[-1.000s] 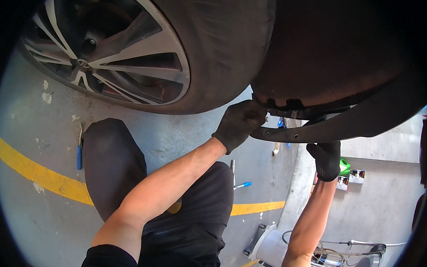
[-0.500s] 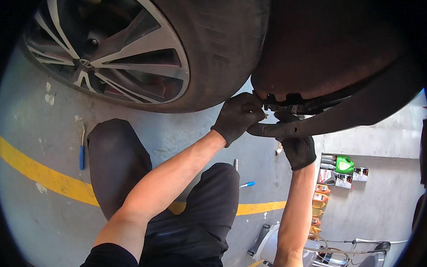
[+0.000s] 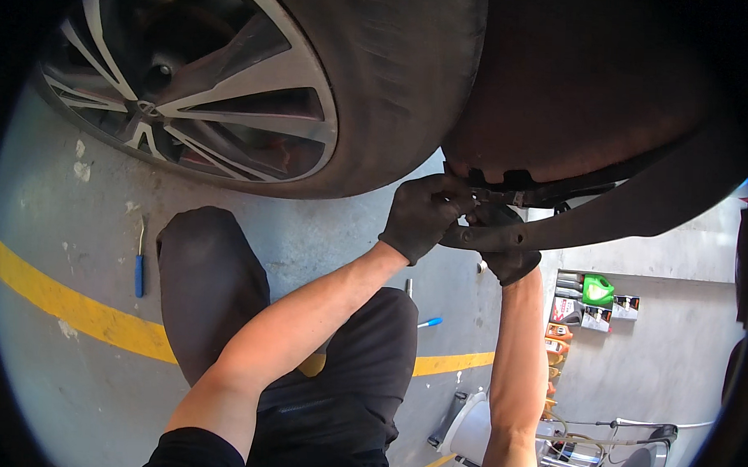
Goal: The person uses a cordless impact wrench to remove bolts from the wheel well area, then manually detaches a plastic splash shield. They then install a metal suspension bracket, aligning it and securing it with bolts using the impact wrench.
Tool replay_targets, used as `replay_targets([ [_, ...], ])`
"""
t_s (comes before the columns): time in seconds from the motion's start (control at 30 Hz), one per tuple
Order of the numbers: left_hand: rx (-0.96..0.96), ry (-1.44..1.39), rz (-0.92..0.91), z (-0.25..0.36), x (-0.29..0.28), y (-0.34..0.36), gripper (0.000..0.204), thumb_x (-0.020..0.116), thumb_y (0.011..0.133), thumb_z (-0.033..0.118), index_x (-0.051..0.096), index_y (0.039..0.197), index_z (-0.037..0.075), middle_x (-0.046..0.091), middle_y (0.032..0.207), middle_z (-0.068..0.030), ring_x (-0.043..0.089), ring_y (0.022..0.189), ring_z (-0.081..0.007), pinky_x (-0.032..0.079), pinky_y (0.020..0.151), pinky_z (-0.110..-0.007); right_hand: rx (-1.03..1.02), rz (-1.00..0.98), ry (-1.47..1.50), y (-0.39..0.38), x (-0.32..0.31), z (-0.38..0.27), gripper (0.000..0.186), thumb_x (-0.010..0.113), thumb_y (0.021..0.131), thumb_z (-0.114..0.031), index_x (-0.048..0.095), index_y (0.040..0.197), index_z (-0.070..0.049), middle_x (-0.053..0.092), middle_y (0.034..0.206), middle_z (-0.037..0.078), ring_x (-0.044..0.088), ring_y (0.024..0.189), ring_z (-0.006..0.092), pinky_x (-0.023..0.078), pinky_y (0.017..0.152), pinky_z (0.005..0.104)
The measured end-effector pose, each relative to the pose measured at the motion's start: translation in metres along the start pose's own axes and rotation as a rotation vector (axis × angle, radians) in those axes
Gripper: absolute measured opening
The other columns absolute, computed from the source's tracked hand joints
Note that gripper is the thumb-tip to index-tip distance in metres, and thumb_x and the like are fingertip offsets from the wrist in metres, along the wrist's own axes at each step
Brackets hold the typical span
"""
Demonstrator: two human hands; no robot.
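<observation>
Both my hands wear black gloves and work at the lower end of a black wheel-arch trim (image 3: 588,229), beside the tyre (image 3: 396,86). My left hand (image 3: 424,215) is closed in a pinch at the trim's tip; what lies between the fingertips is too small and dark to make out. From below, my right hand (image 3: 509,259) reaches up behind the trim and wraps round it. Its fingers show in part above the strip, close to the left fingertips. Over them hangs the brownish wheel-arch liner (image 3: 560,92), its notched lower edge just above my hands.
A blue-handled tool (image 3: 139,275) lies on the grey floor left of my knees. A metal socket-like piece (image 3: 409,287) and a blue-tipped tool (image 3: 429,322) lie by my right knee. Bottles and boxes (image 3: 596,318) stand at right, near a wheeled machine (image 3: 474,426).
My right hand has moved up behind the trim, its fingers closer to my left hand. My left hand has shifted slightly right and down. The small brass-coloured piece at its fingertips is now hidden.
</observation>
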State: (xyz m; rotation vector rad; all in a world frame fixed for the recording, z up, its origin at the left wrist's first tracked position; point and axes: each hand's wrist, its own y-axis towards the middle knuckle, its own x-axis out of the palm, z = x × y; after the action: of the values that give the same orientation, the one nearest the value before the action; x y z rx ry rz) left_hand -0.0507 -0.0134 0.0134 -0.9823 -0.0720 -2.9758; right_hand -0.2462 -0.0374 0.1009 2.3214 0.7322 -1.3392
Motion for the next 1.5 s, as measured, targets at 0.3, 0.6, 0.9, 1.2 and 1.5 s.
replay_targets([
  [0.3, 0.252, 0.042, 0.008, -0.004, 0.004, -0.006, 0.021, 0.069, 0.09, 0.013, 0.074, 0.105, -0.001, 0.074, 0.087, -0.011, 0.07, 0.08, -0.0141, 0.055, 0.074, -0.028, 0.089, -0.071, 0.107, -0.001, -0.01, 0.009, 0.033, 0.062, 0.096, -0.009, 0.063, 0.128, 0.0, 0.067, 0.126, 0.013, 0.065, 0.113, 0.0237, 0.054, 0.095, 0.0335],
  [0.6, 0.194, -0.018, 0.01, -0.005, 0.006, -0.008, 0.019, 0.068, 0.088, 0.012, 0.073, 0.101, -0.002, 0.075, 0.09, -0.0116, 0.071, 0.084, -0.016, 0.054, 0.077, -0.029, 0.242, -0.005, 0.545, 0.001, -0.003, 0.002, 0.028, 0.068, 0.092, -0.015, 0.07, 0.118, -0.003, 0.068, 0.121, 0.013, 0.065, 0.109, 0.0297, 0.052, 0.092, 0.0394],
  [0.9, 0.203, -0.001, 0.023, -0.004, 0.005, -0.006, 0.02, 0.069, 0.088, 0.014, 0.073, 0.1, -0.002, 0.075, 0.09, -0.0122, 0.072, 0.083, -0.0176, 0.055, 0.077, -0.03, 0.21, -0.155, 0.476, 0.003, -0.012, 0.01, 0.058, 0.058, 0.098, -0.026, 0.043, 0.143, 0.006, 0.058, 0.136, 0.022, 0.061, 0.121, 0.0283, 0.055, 0.098, 0.0377],
  [1.2, 0.22, -0.037, 0.021, -0.01, 0.005, -0.002, 0.02, 0.069, 0.088, 0.013, 0.073, 0.1, -0.002, 0.075, 0.091, -0.0119, 0.072, 0.082, -0.0165, 0.055, 0.076, -0.029, 0.402, -0.038, 1.256, 0.003, -0.006, 0.01, 0.065, 0.057, 0.097, -0.037, 0.042, 0.144, 0.006, 0.055, 0.138, 0.026, 0.059, 0.123, 0.0358, 0.054, 0.1, 0.041],
  [1.5, 0.165, -0.079, -0.075, -0.008, -0.002, 0.005, 0.018, 0.067, 0.087, 0.009, 0.073, 0.1, -0.001, 0.075, 0.088, -0.0109, 0.069, 0.077, -0.0135, 0.054, 0.072, -0.027, 0.245, -0.037, 0.549, -0.001, -0.006, 0.011, 0.056, 0.057, 0.098, -0.03, 0.045, 0.14, 0.005, 0.058, 0.133, 0.024, 0.063, 0.116, 0.0319, 0.057, 0.093, 0.0372],
])
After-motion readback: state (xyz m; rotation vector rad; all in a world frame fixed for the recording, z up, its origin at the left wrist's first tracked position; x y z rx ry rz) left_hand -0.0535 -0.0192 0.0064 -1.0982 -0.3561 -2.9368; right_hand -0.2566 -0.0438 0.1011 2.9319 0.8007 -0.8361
